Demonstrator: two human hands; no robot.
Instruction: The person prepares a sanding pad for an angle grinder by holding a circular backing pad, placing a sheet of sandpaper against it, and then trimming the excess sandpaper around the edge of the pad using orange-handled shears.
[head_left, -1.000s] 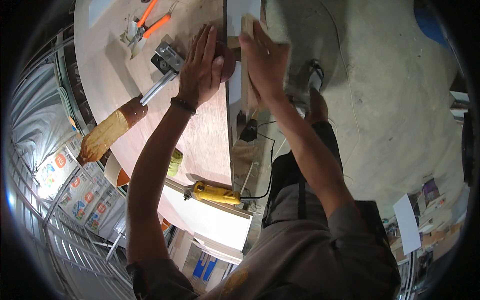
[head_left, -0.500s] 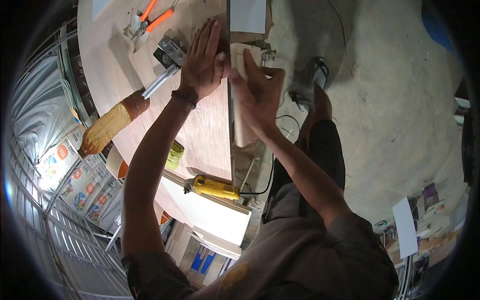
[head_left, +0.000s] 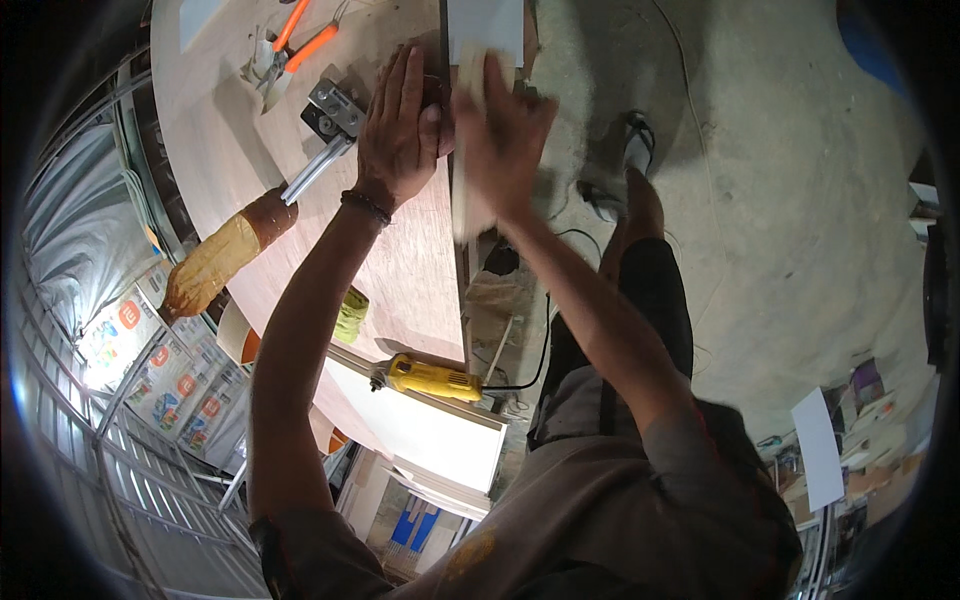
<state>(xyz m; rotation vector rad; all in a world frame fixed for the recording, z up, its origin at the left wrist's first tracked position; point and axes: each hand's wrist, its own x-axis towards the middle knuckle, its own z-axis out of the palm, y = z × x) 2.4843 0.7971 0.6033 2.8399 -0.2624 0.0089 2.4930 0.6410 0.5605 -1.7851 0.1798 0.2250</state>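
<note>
My left hand [head_left: 400, 130] lies palm down near the edge of the pale wooden board [head_left: 400, 270], its fingers stretched out. Beside its thumb, partly covered, is a dark reddish piece [head_left: 443, 118] that I cannot identify. My right hand [head_left: 505, 150] grips a long pale wooden block [head_left: 464, 205], which runs along the board's right edge. Hand and block are blurred by motion. Just left of my left hand sits a metal block fitting [head_left: 337, 107] with a silver bar pointing toward a brown, yellow-wrapped handle-like piece [head_left: 228, 250].
Orange-handled cutters [head_left: 290, 55] lie at the far left of the board. Nearer me are a yellow angle grinder [head_left: 435, 378] with a black cord and a crumpled green cloth [head_left: 350, 314]. A white sheet [head_left: 487, 30] is at the far edge. Concrete floor [head_left: 780, 220] spreads to the right.
My right hand has slid the wooden block away from me along the board's edge. My left hand stays flat in nearly the same place.
</note>
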